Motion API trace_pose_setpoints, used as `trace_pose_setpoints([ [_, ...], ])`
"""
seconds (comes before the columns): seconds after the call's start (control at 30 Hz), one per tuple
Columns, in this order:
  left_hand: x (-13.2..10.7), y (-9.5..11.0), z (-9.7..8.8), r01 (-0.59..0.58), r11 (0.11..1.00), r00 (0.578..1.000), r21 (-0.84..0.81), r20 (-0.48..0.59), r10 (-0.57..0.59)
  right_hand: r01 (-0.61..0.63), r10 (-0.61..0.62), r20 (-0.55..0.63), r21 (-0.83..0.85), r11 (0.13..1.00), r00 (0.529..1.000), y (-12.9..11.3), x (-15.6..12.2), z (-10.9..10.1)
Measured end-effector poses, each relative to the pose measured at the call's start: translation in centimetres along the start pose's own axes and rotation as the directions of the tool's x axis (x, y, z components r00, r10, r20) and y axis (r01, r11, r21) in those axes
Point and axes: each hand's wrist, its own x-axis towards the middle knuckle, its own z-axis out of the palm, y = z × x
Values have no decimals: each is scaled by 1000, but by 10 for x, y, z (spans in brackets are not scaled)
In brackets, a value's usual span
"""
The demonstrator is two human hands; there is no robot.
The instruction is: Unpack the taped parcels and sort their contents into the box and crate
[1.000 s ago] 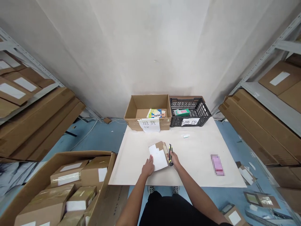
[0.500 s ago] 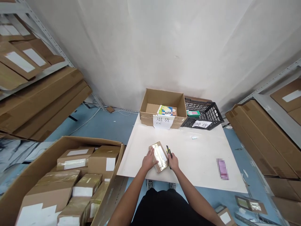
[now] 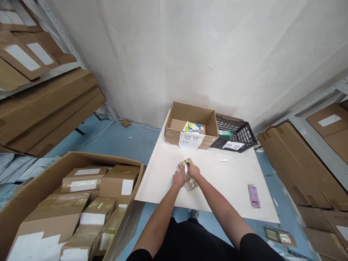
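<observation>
A small taped cardboard box (image 3: 190, 186) lies at an angle on the white table (image 3: 160, 181), near its front edge. My left hand (image 3: 178, 177) grips its left side, fingers on the top. In my closed right hand (image 3: 194, 170) is a black and yellow utility knife (image 3: 187, 164), held over the far part of the box's taped top. Whether its blade has entered the tape cannot be made out. Both hands are close together and partly cover the box.
At the table's back stand an open carton (image 3: 172, 136) with a paper sign and a black plastic crate (image 3: 246, 136). A blurred purple item (image 3: 253, 196) lies at right, a small pale piece (image 3: 223, 160) mid-table. A large carton (image 3: 108, 156) of parcels stands left; shelves flank both sides.
My right hand has moved the utility knife from beside the box's right edge to above its top. My left hand has shifted farther onto the box. The view has turned slightly.
</observation>
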Motion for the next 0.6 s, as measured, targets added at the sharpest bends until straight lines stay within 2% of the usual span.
trace_pose_setpoints([
  [0.17,-1,-6,5,-1,999,999,39,-49,3,-16,28,95,-119,993,995,25,-32,11],
  [0.37,1,-8,4,-7,997,996,78,-89,14,-44,70,187,-136,990,980,94,-99,29],
  [0.43,-1,-4,5,4,996,996,92,-94,5,-92,107,199,-83,992,974,118,-116,35],
  [0.53,-6,13,12,62,989,990,133,-132,-45,-167,163,51,98,981,985,147,-128,45],
  [0.6,-10,30,18,131,976,980,175,-168,-102,-214,229,-15,299,930,973,158,-129,53],
])
